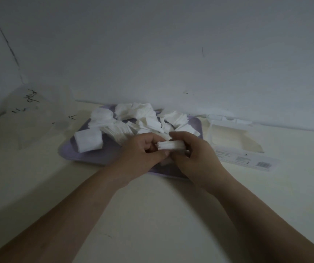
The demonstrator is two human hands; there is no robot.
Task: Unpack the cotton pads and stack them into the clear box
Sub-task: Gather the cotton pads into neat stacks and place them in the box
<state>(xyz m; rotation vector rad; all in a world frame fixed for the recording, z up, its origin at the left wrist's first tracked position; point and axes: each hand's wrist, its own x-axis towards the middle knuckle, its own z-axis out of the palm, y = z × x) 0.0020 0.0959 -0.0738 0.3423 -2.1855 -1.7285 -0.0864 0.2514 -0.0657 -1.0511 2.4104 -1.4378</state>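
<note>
1. Light is dim. A pale desk (pixel 152 215) runs up to a plain grey wall (pixel 152 44).
2. A lavender tray (pixel 87 154) lies on the desk, its far edge near the wall. Both hands work above its near side.
3. Left hand (pixel 142 149) — grip closed, fingers curled in and thumb pressed against the left end of a small stack of cotton pads (pixel 171 144).
4. Right hand (pixel 192 150) — grip also closed, fingers wrapped over the right end of the same stack. The stack is held between the two hands, edge-on to the camera, just above the tray.
5. Loose cotton pads (pixel 139 114) are strewn over the far half of the tray, white and overlapping, some in fanned rows. One larger clump sits at the tray's left side.
6. The clear box (pixel 228 130) stands on the desk just right of the tray, close to the wall, apart from both hands. What it holds is too faint to tell.
7. In front of the box lies a flat wrapper (pixel 247 158) with a barcode at its right end, touching or just beside the box.
8. On the left of the desk is a thin see-through sheet (pixel 38 114) with dark marks on it, well apart from the hands.
9. Both forearms come in bare from the lower corners.
</note>
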